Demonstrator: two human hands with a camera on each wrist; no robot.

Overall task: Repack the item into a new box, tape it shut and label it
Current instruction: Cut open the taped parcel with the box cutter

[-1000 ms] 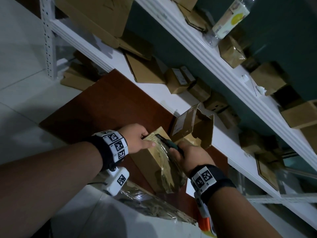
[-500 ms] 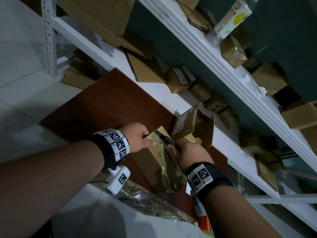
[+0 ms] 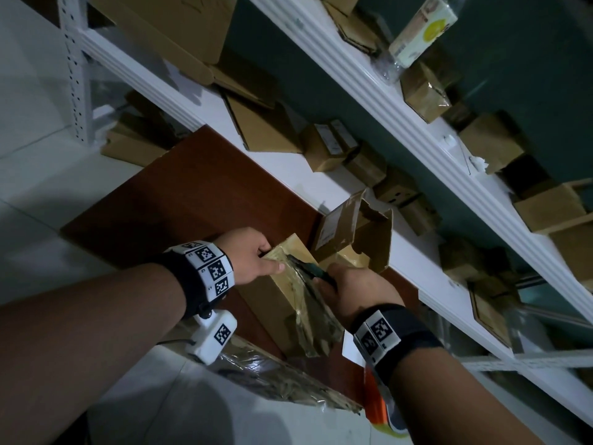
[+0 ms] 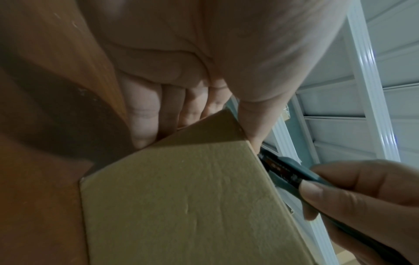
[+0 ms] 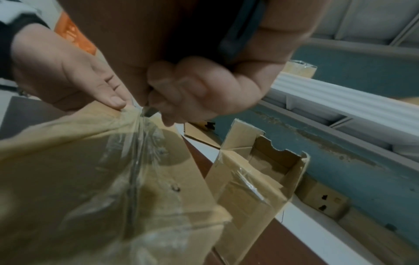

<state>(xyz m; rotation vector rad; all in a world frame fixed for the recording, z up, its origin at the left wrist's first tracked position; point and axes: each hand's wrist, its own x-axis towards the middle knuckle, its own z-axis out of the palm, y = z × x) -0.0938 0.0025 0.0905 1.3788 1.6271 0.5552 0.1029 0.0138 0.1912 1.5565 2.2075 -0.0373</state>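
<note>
Your left hand [image 3: 248, 255] pinches the taped cardboard box [image 3: 290, 303] at its far corner, frame centre; your right hand [image 3: 354, 292] grips the utility knife [image 3: 309, 270], blade just beside that thumb.

Two hands are recorded, the left hand [image 3: 248, 252] and the right hand [image 3: 356, 293], and one utility knife [image 3: 313, 271] is held between them. On the desk [image 3: 192, 203], two cardboard boxes are counted: one closed box [image 3: 282, 303] covered in clear film and one opened box [image 3: 359, 232]. One bottle [image 3: 420, 30] is noted on the upper shelf [image 3: 369, 91]; the small boxes on the shelves could not be counted with certainty.
</note>
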